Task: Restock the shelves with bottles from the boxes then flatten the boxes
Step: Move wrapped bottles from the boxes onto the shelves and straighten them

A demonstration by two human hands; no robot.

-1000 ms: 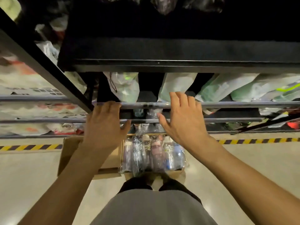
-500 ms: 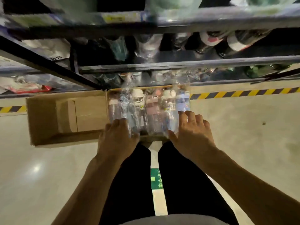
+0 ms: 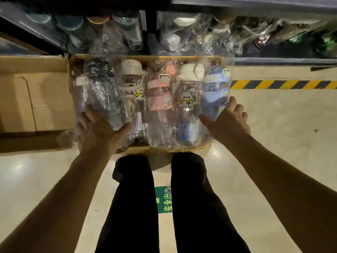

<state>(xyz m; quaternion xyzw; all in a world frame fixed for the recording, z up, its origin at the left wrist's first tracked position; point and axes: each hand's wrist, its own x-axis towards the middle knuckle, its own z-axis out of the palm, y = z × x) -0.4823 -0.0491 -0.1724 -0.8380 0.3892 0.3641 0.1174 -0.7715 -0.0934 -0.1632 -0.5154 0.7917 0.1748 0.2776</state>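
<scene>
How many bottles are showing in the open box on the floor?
6, wrapped, left to right: clear bottle, dark bottle, white-lidded bottle, pink bottle, second white-lidded bottle, blue bottle. More may lie underneath.

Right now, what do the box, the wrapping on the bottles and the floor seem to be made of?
The box: brown cardboard, matte, judging by its folded flaps and creases.
The wrapping: thin clear plastic film, glossy; it crinkles and glints, and the bottles show through it.
The floor: probably coated or polished concrete, pale and semi-glossy, since lamps reflect in it.
</scene>
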